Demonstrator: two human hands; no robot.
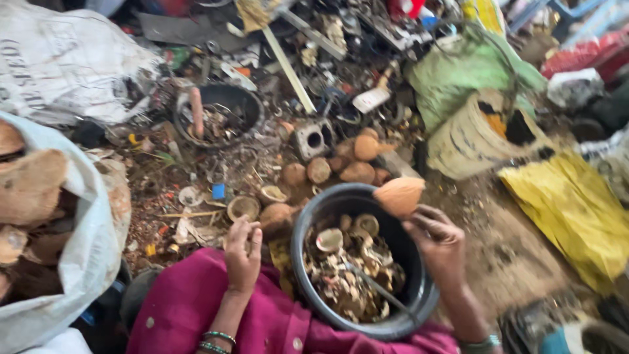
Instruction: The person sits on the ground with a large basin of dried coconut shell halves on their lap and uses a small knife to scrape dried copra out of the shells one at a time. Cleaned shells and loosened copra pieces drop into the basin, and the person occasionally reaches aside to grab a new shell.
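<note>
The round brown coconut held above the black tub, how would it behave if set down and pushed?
The coconut in the right hand looks rounded with one tapered end, so it would probably roll, likely in a curve. Its surface seems dry and fibrous, so hardly slippery. It seems rigid; the fingers do not dent it.

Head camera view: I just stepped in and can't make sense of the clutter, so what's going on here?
A person in a magenta garment sits on the ground over a black tub of broken coconut shell pieces. Their right hand holds a brown coconut above the tub's rim. Their left hand is loosely closed beside the tub; what it holds, if anything, is unclear. More coconuts lie just beyond, and a white sack of husks stands at the left.
</note>
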